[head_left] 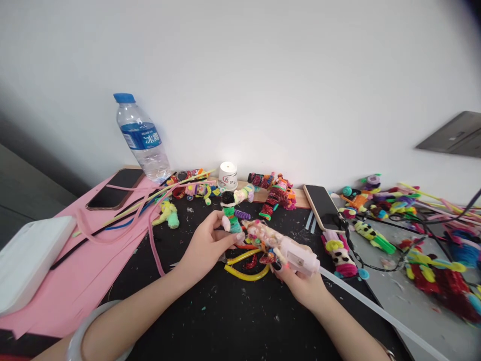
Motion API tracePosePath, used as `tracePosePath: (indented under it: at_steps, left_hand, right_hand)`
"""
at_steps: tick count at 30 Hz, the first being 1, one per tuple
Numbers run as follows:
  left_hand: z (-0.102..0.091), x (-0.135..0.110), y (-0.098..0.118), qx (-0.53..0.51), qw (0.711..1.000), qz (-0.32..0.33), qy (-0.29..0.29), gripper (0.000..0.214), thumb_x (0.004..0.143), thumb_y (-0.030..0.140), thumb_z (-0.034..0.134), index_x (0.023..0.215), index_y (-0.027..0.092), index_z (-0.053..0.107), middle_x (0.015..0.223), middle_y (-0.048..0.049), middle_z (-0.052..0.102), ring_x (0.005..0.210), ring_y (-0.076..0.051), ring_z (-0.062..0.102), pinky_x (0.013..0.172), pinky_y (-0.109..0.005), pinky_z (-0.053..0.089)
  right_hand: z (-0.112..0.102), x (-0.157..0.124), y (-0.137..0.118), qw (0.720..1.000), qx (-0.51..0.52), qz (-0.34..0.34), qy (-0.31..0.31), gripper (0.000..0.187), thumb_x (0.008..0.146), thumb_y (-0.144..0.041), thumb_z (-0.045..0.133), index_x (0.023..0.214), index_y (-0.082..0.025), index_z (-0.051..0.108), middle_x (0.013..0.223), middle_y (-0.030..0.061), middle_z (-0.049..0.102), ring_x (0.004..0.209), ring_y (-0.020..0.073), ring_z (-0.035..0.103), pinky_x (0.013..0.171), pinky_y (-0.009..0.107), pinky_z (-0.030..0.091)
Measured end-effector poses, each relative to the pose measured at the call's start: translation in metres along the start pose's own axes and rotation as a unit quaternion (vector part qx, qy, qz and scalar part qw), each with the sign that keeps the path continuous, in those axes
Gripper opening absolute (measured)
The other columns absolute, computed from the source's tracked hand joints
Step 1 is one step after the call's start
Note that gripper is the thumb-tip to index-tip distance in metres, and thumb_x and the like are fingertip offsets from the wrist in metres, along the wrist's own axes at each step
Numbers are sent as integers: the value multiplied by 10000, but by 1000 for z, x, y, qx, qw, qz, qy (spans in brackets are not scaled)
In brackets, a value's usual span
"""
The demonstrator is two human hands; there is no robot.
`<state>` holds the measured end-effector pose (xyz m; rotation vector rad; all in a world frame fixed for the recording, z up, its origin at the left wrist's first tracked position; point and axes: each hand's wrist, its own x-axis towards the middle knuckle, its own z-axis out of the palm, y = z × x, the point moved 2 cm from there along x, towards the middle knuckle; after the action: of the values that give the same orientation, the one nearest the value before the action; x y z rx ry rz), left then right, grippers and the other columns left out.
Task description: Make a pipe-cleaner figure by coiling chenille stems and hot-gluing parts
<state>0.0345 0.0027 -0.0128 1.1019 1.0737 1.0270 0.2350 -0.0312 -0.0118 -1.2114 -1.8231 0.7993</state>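
A small pipe-cleaner figure [232,215] with a black top, green body and purple arm stands between the fingers of my left hand [210,240]. My right hand [304,283] grips a white hot glue gun [298,255] whose front is crusted with colourful bits and glue. A long clear glue stick [368,301] sticks out of its back. The gun's nozzle points at the figure and is very near it; whether they touch I cannot tell. Yellow tubing-like loops [248,276] lie on the black mat beneath the gun.
A tilted water bottle [141,135] leans on the wall above pink sheets [75,281], with a dark phone [116,189] nearby. A paper cup [227,176] stands upside down. Another phone [325,208], a black cable [361,260] and several fuzzy figures [341,255] lie right.
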Motion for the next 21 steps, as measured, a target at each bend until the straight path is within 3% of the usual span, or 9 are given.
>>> tracePosePath:
  at_steps: [3,7,21]
  left_hand:
    - [0,-1,-3,30,999,25,6,318,688,244,710,895,203,472,846,17,636,711,-137,646,577,-218,513]
    - [-2,-2,-6,104,992,45,50,312,654,225,714,871,199,491,737,36,605,669,-143,617,569,-231,500]
    - [0,-4,-6,113,991,58,38,236,670,162,647,876,202,539,763,24,653,738,-175,660,653,-277,540]
  right_hand:
    - [1,4,-11,1000,-14,-18,-18,135,782,-308,535,688,-213,515,574,-17,475,484,126,424,459,254,381]
    - [2,7,-18,998,-19,-35,-40,190,787,-273,515,627,-204,440,560,-44,395,475,99,360,452,238,330]
    - [3,-3,-4,997,-71,-17,2,245,809,-438,534,705,-232,618,550,9,498,508,168,510,480,279,465]
